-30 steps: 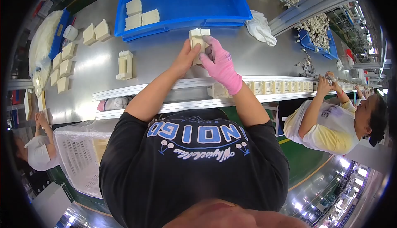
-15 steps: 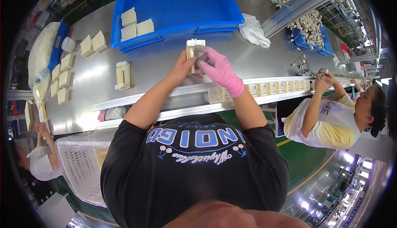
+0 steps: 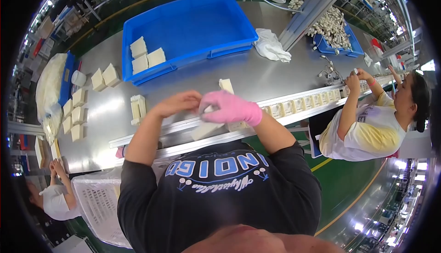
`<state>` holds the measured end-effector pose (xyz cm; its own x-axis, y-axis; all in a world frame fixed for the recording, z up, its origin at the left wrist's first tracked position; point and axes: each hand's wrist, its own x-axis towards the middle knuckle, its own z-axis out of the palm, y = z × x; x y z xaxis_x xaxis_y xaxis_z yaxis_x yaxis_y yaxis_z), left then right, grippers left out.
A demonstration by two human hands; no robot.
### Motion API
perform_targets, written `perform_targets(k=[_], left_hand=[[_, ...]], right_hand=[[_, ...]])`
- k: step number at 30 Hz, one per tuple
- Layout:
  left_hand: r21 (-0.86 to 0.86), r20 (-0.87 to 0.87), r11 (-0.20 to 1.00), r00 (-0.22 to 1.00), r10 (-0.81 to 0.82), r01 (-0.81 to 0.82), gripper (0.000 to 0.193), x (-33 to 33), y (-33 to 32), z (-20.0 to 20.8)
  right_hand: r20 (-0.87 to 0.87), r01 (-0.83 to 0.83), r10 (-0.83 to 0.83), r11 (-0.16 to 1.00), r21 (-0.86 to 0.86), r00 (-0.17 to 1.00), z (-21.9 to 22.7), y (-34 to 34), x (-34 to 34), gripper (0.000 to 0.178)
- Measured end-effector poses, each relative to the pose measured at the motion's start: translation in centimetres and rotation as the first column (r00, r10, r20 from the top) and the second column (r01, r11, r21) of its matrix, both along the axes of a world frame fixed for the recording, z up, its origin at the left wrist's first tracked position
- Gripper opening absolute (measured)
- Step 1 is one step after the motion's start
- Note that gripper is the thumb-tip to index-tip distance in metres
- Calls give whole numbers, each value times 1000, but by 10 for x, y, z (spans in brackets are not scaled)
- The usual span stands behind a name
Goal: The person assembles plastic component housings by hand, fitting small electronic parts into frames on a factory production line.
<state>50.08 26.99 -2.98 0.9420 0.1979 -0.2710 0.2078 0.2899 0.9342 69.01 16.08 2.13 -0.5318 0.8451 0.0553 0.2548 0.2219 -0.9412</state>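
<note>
One broad metal table (image 3: 183, 81), reaching well past both hands. Next, a blue tray (image 3: 197, 23) beyond the hands, with three cream blocks (image 3: 156, 57) at its near left side. Around the hands, a metal track (image 3: 181, 126) running crosswise. Down and left of the left hand (image 3: 177, 104), a white basket (image 3: 96, 202). Ahead and right of the right hand (image 3: 227, 108), a crumpled white cloth (image 3: 272, 46). On the right hand, a pink glove, fingers curled in; cannot tell a hold from a touch at the pale box (image 3: 206, 130), tilted across the track just below. On the left, bare fingers, loosely bent, close beside the glove; cannot tell any grip. Left of both, an open cream box (image 3: 138, 109). Right of both, small cream frames (image 3: 302, 104) in a row.
</note>
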Motion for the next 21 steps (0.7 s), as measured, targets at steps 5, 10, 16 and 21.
perform_targets(k=[5,10,16,21], left_hand=[[983,-109,181,744,660,-15,55,-77,64,-45],[945,-323,285,323,890,160,75,-128,82,-79],[709,-572,677,398,717,-199,77,-95,66,-57],[895,-411,446,387,826,-2,57,-86,62,-77]], right_hand=[[836,64,-312,946,319,452,-34,-13,-31,37],[806,5,-304,936,351,508,-51,-5,-24,37],[803,300,-416,903,308,426,-64,51,33,41],[858,454,-322,883,120,400,-117,67,54,42]])
